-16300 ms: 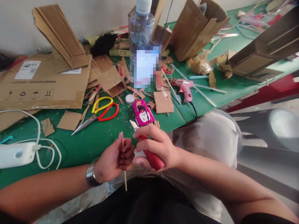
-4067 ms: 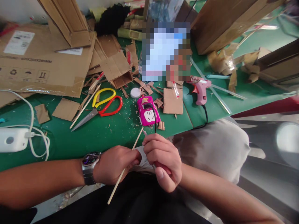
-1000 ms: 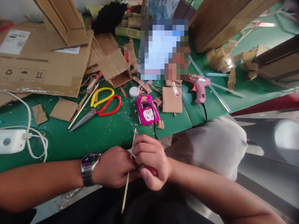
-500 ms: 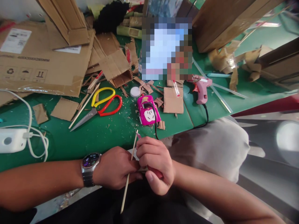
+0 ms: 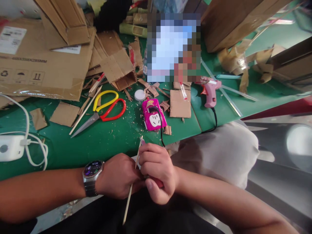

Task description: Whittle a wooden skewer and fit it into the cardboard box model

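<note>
My left hand, with a watch on its wrist, is closed around a thin wooden stick. The stick slants between my body and the table edge, its upper end pointing away from me. Pressed close beside it, my right hand is wrapped round the red handle of a knife. A narrow blade shows above my right fingers, next to the stick's upper end; whether it touches the wood I cannot tell. Most of the handle is hidden in my palm.
On the green table lie scissors, another stick, a pink power socket, a white cap, cardboard pieces and shavings. A pink glue gun lies right, a white charger left. Cardboard boxes stand behind.
Both hands, with the stick and knife, appear slightly further left, and the whole view has shifted a little too. My right hand sits a bit closer against my left. Both grips are unchanged.
</note>
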Motion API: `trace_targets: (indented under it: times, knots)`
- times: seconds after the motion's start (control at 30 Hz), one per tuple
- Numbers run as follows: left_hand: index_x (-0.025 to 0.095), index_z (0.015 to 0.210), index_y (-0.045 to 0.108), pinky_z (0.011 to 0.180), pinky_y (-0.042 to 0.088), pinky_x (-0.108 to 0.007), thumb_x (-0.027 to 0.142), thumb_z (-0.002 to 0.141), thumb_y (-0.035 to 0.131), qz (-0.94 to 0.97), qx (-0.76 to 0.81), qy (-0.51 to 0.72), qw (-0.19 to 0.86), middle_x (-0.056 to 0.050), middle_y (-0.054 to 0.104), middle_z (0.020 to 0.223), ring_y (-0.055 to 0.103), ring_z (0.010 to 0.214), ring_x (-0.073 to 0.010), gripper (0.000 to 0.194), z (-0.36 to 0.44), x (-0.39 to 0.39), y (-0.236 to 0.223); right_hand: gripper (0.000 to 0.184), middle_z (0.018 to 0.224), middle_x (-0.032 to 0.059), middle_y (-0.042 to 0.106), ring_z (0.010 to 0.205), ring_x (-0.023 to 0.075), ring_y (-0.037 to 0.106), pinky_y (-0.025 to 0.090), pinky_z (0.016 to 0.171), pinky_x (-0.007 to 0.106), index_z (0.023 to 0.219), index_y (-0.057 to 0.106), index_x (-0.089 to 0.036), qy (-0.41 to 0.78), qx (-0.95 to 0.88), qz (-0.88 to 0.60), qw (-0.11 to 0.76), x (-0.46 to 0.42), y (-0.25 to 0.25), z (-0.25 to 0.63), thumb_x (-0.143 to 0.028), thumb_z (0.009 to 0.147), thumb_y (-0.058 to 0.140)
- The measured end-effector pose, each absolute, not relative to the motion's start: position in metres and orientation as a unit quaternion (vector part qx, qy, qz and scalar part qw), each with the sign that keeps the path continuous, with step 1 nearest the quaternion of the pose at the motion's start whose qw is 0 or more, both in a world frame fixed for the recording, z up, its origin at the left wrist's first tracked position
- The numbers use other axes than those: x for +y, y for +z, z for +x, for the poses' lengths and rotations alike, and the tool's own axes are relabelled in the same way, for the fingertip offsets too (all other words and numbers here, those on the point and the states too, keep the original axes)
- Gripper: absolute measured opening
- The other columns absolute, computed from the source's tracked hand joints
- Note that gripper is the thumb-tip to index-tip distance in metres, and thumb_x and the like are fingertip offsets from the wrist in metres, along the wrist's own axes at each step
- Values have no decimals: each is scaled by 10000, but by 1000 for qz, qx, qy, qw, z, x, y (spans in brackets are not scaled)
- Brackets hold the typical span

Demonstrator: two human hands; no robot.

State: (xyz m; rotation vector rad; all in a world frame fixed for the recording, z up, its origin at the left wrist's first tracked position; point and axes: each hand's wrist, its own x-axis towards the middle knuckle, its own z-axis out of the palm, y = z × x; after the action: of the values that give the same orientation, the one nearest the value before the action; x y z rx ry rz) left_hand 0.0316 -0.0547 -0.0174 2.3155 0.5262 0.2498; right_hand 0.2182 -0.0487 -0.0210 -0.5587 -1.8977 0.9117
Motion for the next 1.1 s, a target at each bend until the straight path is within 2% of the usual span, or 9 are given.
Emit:
trace_targets:
  times: [0.23, 0.37, 0.63, 1.1]
  knots:
    - [240, 735, 652, 493, 334, -341, 364, 1016, 451, 904, 200, 82, 369, 9, 681, 653, 599, 558, -178, 368, 31, -54, -18, 40, 636, 28, 536, 640, 187, 467, 526, 681, 381, 697, 438, -236, 359, -778, -237, 458, -48, -23, 216, -265, 705, 464]
    - [229, 764, 680, 497, 359, -330, 359, 1013, 455, 903, 200, 77, 373, -6, 705, 677, 617, 570, -177, 360, 32, -54, -17, 54, 645, 35, 544, 670, 201, 482, 518, 667, 378, 688, 451, -238, 353, -783, -237, 454, -47, -24, 217, -278, 725, 450]
    - [222, 837, 705, 532, 423, -318, 410, 1006, 499, 904, 215, 96, 357, -17, 736, 760, 667, 660, -191, 326, 30, -56, -14, 92, 667, 43, 545, 667, 201, 488, 542, 736, 402, 714, 461, -235, 357, -778, -211, 473, -40, -32, 220, -286, 785, 431]
    - [239, 848, 673, 532, 424, -343, 413, 1004, 481, 907, 217, 73, 354, -1, 731, 786, 671, 672, -209, 303, 31, -54, -15, 45, 679, 39, 554, 684, 188, 535, 542, 718, 371, 739, 456, -229, 424, -728, -204, 498, -49, -17, 222, -264, 764, 442]
